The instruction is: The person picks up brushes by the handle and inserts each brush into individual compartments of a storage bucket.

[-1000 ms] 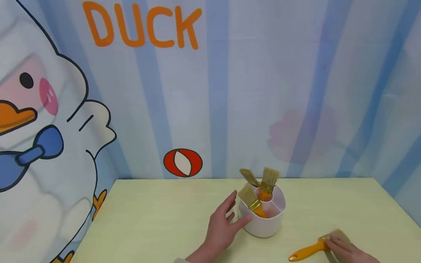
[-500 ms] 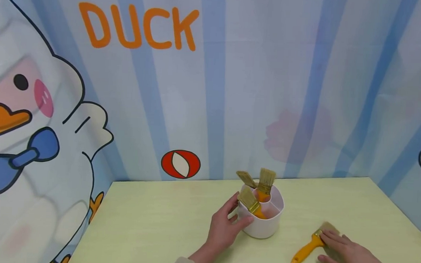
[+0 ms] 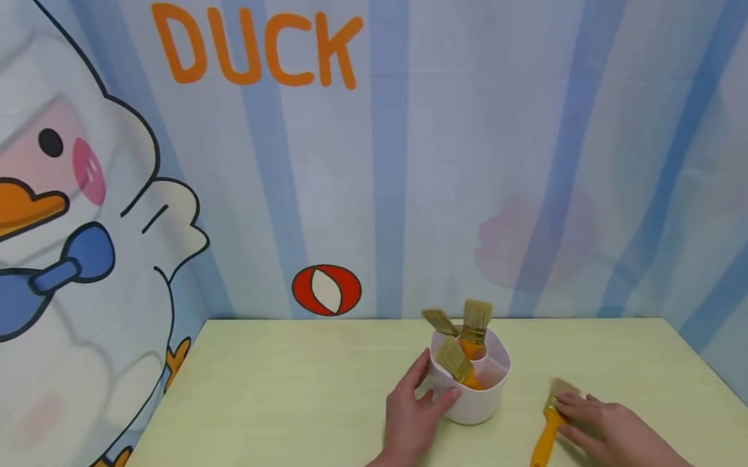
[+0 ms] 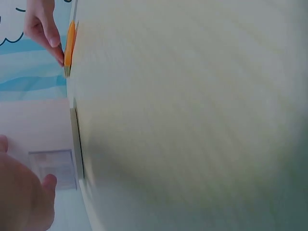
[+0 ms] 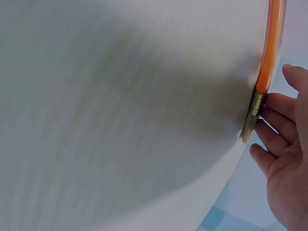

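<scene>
A white divided pot [image 3: 474, 408] stands on the table in the head view, with three paintbrushes, bristles up, in its compartments: one leaning at the front [image 3: 455, 360], one upright in the central ring [image 3: 476, 322], one tilted at the back [image 3: 439, 321]. My left hand [image 3: 410, 420] holds the pot's left side, thumb at the front and fingers round the far side. Right of the pot lies an orange-handled paintbrush [image 3: 544, 443], bristles away from me. My right hand [image 3: 614, 433] touches it near the ferrule; in the right wrist view its fingers [image 5: 284, 127] are extended, thumb apart.
The pale yellow table [image 3: 296, 384] ends at the back against a blue striped cloth [image 3: 441, 159] printed with a duck and the word DUCK. To the right, the table's edge [image 3: 715, 378] slants toward me.
The loose paintbrush has turned on the table, its bristles swinging left and its handle end moving toward me, with my right hand following. My left hand stays at the pot.
</scene>
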The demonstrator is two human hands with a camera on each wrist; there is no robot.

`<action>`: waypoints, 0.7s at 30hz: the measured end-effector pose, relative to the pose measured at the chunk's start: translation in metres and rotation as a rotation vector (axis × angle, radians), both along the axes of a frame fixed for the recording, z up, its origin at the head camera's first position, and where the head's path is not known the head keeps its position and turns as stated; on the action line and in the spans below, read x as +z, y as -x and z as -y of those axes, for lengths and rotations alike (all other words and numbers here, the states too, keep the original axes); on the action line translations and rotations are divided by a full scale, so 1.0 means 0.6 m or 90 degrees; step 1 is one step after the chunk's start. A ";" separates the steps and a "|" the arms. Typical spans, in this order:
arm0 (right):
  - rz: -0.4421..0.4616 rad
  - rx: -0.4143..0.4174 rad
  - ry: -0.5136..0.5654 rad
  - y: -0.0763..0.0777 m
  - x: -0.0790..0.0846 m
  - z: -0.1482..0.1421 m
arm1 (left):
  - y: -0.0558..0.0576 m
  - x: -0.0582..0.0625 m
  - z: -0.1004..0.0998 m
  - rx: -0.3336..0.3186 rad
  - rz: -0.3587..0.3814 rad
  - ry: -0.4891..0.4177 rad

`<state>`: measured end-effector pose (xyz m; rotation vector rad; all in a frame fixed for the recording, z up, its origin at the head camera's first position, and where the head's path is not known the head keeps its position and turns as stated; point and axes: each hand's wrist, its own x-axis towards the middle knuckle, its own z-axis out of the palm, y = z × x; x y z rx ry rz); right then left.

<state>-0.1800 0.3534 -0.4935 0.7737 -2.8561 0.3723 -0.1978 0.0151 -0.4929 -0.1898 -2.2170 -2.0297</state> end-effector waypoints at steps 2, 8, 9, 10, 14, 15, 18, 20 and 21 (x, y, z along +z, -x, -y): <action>-0.004 0.009 0.009 0.008 -0.002 0.001 | -0.003 0.000 -0.005 0.010 0.010 -0.007; -0.071 0.008 0.022 0.025 -0.007 0.010 | -0.008 -0.004 -0.015 0.032 0.005 -0.024; -0.075 0.006 0.025 0.026 -0.007 0.011 | -0.008 -0.005 -0.016 0.034 0.004 -0.025; -0.077 0.003 0.027 0.026 -0.007 0.013 | -0.009 -0.006 -0.016 0.036 0.001 -0.024; -0.055 -0.017 0.040 0.017 -0.002 0.021 | -0.010 -0.007 -0.014 0.039 0.001 -0.019; -0.043 -0.025 0.042 0.013 0.000 0.024 | -0.010 -0.005 -0.013 0.039 0.005 -0.015; 0.022 -0.072 0.036 -0.003 0.010 0.035 | -0.007 -0.001 -0.006 0.033 0.020 -0.008; 0.074 -0.106 0.019 -0.011 0.017 0.042 | -0.003 0.002 0.000 0.024 0.028 -0.002; 0.099 -0.123 0.009 -0.015 0.018 0.046 | -0.001 0.003 0.003 0.018 0.030 -0.001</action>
